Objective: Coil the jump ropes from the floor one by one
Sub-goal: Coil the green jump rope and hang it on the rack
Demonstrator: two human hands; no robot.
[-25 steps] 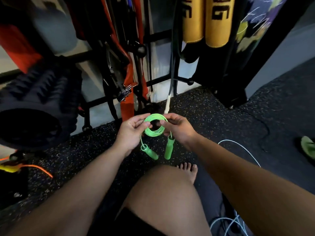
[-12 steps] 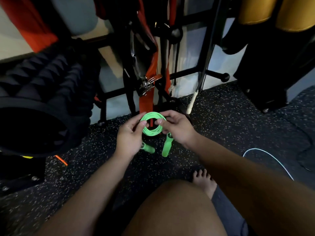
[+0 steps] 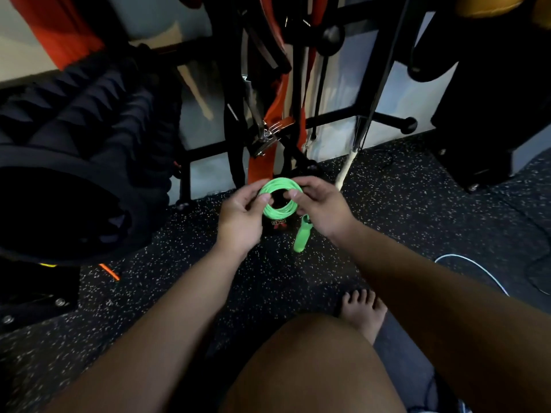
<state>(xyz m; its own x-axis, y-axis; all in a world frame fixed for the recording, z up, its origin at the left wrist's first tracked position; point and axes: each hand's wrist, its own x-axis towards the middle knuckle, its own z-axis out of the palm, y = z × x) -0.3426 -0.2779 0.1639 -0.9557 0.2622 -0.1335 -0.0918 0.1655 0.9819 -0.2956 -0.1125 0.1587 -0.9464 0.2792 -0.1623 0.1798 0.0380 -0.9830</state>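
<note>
A green jump rope, wound into a small tight coil, is held above the speckled floor in front of a black rack. The left hand pinches the coil's left side, the right hand pinches its right side. One green handle dangles below; the other seems hidden behind the left hand. A white rope lies on the floor at right.

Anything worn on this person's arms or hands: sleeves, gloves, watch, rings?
Nothing shows. The left hand and right hand are ungloved, with no rings or watch visible in the dim light. The left forearm and right forearm are bare to the frame edge, no sleeves.
</note>
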